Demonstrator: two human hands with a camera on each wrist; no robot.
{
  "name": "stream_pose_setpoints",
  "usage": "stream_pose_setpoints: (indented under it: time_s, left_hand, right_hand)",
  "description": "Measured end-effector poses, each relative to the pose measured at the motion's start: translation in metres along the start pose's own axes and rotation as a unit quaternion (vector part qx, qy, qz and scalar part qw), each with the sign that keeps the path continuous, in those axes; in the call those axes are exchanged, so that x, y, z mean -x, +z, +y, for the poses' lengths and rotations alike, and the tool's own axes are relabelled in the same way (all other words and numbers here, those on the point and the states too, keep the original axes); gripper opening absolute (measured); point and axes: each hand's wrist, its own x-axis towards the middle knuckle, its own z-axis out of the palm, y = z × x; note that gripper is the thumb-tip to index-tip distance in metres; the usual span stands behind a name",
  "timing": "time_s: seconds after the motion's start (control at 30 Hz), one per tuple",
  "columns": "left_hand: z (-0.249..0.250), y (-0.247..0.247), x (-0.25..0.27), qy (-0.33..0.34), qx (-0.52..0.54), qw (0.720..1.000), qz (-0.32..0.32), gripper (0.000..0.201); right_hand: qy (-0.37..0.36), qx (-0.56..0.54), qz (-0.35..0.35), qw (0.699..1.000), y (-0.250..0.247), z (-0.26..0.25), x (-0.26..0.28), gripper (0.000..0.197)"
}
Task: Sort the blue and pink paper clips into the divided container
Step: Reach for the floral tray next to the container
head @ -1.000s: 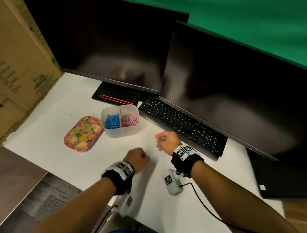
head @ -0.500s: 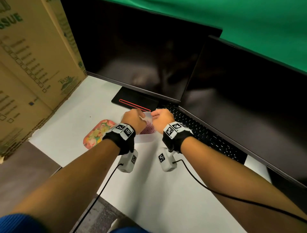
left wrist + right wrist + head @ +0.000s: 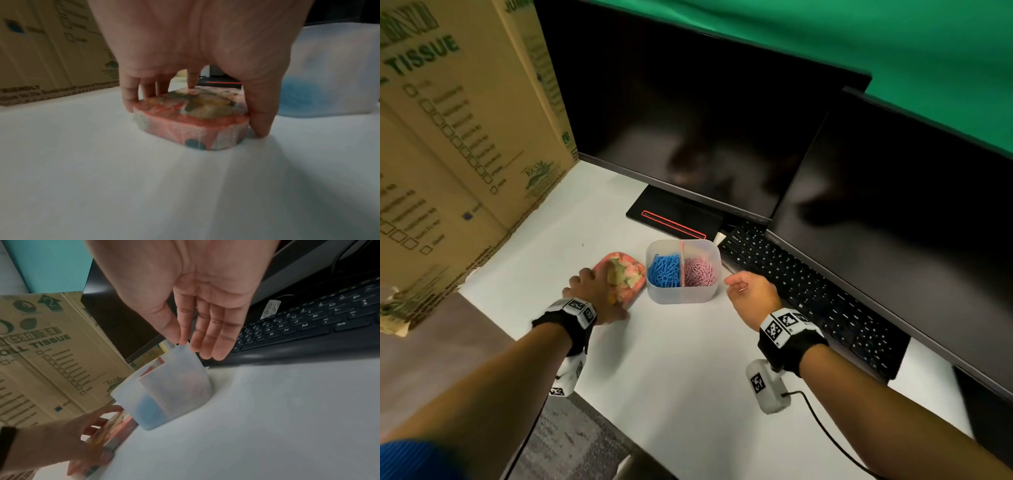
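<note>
Both colours already lie sorted in the divided container (image 3: 683, 272), blue left, pink right. Just beside it to the left, the left hand (image 3: 594, 294) pinches the floral lid (image 3: 191, 120) (thumb nearest the container); the right hand (image 3: 751, 296) hovers slack, empty.

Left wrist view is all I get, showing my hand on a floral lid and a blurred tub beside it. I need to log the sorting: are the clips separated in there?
Observer: Yes. In the head view, the translucent white divided container holds the blue paper clips in its left compartment and the pink paper clips in its right one, with a pink divider between them.
Operator: And where is the other hand?
Observer: The right hand is on the container's right side, between it and the black keyboard, with its fingers relaxed.
</note>
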Motion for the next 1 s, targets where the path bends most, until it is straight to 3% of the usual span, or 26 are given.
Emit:
stream_pose_setpoints:
  time_s: [0.13,0.23,0.33,0.43,0.53,0.63,0.73,0.83,1.0]
  left_hand:
    - [-0.002,-0.021,-0.004,-0.022,0.073,0.997,0.032,0.113]
    - [-0.004,-0.051,-0.006,0.008,0.146,0.985,0.087,0.109]
    - [0.011,-0.078,-0.003,0.128,0.172,0.970,0.116,0.110]
    - [0.045,-0.089,0.004,0.263,0.087,0.957,0.084,0.111]
    - [0.079,-0.085,0.006,0.327,-0.012,0.943,0.060,0.112]
    - [0.099,-0.076,0.005,0.349,-0.067,0.934,0.030,0.112]
    - [0.108,-0.071,0.002,0.351,-0.097,0.931,0.008,0.113]
    - [0.110,-0.070,0.000,0.345,-0.108,0.932,-0.006,0.115]
    - [0.109,-0.074,-0.001,0.335,-0.105,0.936,-0.022,0.119]
  right_hand:
    - [-0.013,-0.007,0.000,1.000,-0.003,-0.003,-0.001,0.018]
    - [-0.026,-0.020,0.007,0.999,-0.008,-0.010,-0.008,0.019]
    - [-0.051,-0.040,0.013,0.998,-0.013,-0.020,-0.016,0.024]
    - [-0.070,-0.048,0.028,0.996,-0.021,-0.030,-0.023,0.031]
    - [-0.097,-0.009,0.039,0.994,-0.028,-0.035,-0.026,0.038]
    - [-0.150,0.073,-0.038,0.985,-0.035,-0.040,-0.025,0.056]
    - [-0.159,0.193,-0.139,0.958,-0.031,-0.046,-0.029,0.088]
    - [-0.156,0.275,-0.160,0.935,-0.021,-0.049,-0.042,0.109]
    - [-0.178,0.321,-0.182,0.912,-0.015,-0.056,-0.056,0.121]
